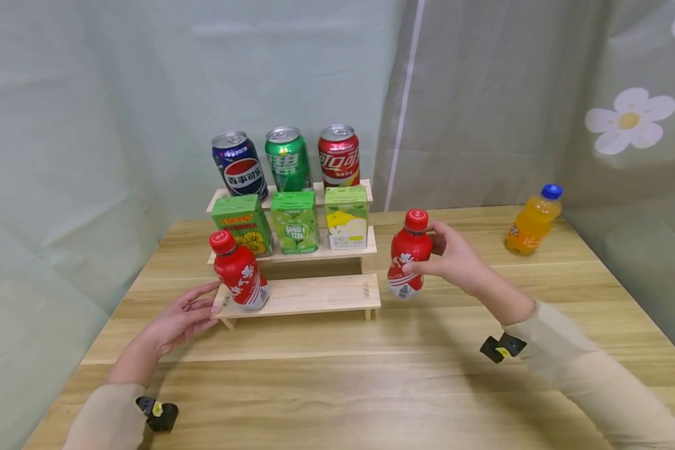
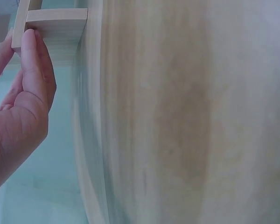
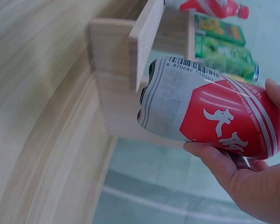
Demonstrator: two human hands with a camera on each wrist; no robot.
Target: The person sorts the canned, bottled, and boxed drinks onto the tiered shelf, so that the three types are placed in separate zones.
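Observation:
My right hand (image 1: 452,259) grips a red-capped cola bottle (image 1: 409,253) between thumb and fingers, just right of the tiered wooden shelf (image 1: 315,295). In the right wrist view the bottle (image 3: 214,109) is held off the table, its base toward the end of the lowest step. My left hand (image 1: 182,320) pinches the left end of that step, with the thumb on one side of the board and fingers on the other in the left wrist view. A matching red bottle (image 1: 239,272) stands on the left end of the lowest step, near my left fingertips.
Three juice boxes (image 1: 295,225) line the middle step. Behind them on the top step stand a blue can (image 1: 240,167), a green can (image 1: 289,161) and a red can (image 1: 339,156). An orange drink bottle (image 1: 533,222) stands at the table's back right. Fabric curtains (image 1: 292,69) border the table (image 1: 337,387).

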